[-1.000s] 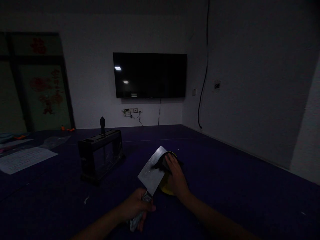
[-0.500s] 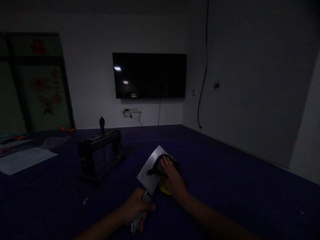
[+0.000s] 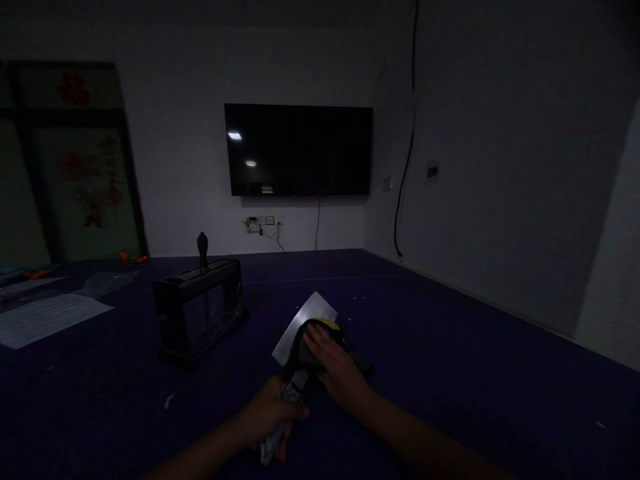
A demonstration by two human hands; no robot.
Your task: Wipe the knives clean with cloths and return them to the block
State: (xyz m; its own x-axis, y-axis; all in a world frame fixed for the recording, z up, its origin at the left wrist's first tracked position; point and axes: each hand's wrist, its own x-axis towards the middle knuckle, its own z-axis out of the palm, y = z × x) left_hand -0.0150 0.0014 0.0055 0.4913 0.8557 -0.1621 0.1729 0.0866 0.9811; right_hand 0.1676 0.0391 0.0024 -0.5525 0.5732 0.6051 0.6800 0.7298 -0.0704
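A broad metal cleaver [image 3: 305,317] is held over the purple floor, its blade slanting up and away from me. My left hand [image 3: 275,413] is closed round its grey, mottled handle [image 3: 294,388]. On the blade lies a black cloth [image 3: 300,347] with yellow parts. My right hand [image 3: 334,363] presses this cloth against the metal, fingers close together on top. The cloth covers the blade's lower part near the handle, while the far end shows bare. Where the thumb of the right hand sits is hidden.
Left of the cleaver stands a black knife stand [image 3: 170,317] with clear sides and a dark handle [image 3: 202,248] sticking up. Sheets of paper [image 3: 50,317] lie at the far left. A television [image 3: 300,150] hangs on the wall; a black cable [image 3: 406,173] runs down beside it.
My right hand has slid the cloth down and left along the blade, toward the handle. More of the blade's far end now shows. My left hand has stayed nearly still.
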